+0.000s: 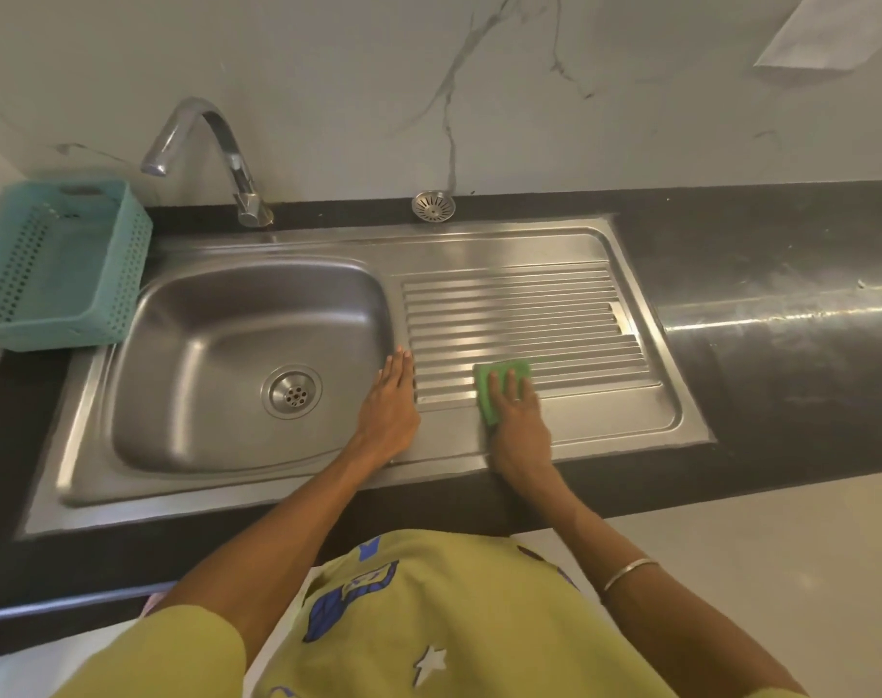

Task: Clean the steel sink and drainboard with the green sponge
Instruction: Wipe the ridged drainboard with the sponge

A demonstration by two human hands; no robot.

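The steel sink bowl (217, 375) lies left of centre, with its drain in the bottom. To its right runs the ribbed drainboard (519, 314). A green sponge (499, 372) lies on the near ribs of the drainboard. My right hand (517, 410) presses down on the sponge with straight fingers spread over its top. My left hand (391, 400) rests flat, fingers straight, on the steel strip between the bowl and the drainboard.
A chrome tap (212, 158) stands behind the bowl. A loose steel strainer (433, 206) lies on the black counter (761, 244) behind the drainboard. A teal plastic basket (61, 264) sits at the left. A marble-patterned wall rises behind.
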